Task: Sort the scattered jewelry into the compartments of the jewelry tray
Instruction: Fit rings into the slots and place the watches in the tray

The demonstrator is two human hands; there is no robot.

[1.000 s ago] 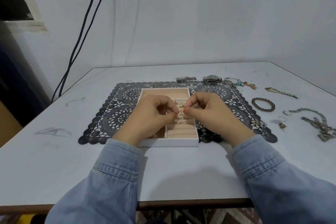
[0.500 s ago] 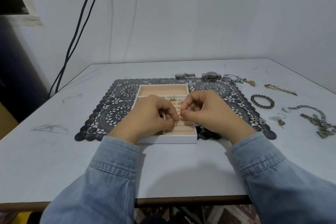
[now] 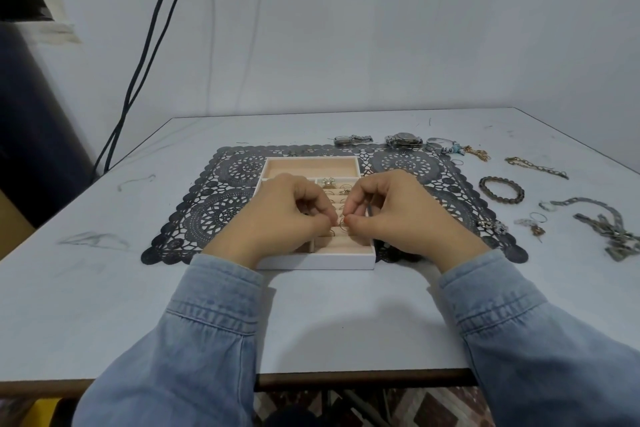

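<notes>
Hands meet over the jewelry tray [image 3: 318, 262] on the counter: left hand [image 3: 287, 215] and right hand [image 3: 398, 218], fingers curled, together pinch one thin ring [image 3: 343, 225].

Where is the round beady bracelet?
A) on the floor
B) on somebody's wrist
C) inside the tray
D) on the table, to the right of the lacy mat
D: the beaded bracelet lies flat on the table, right of the lacy mat and outside the tray.
</notes>
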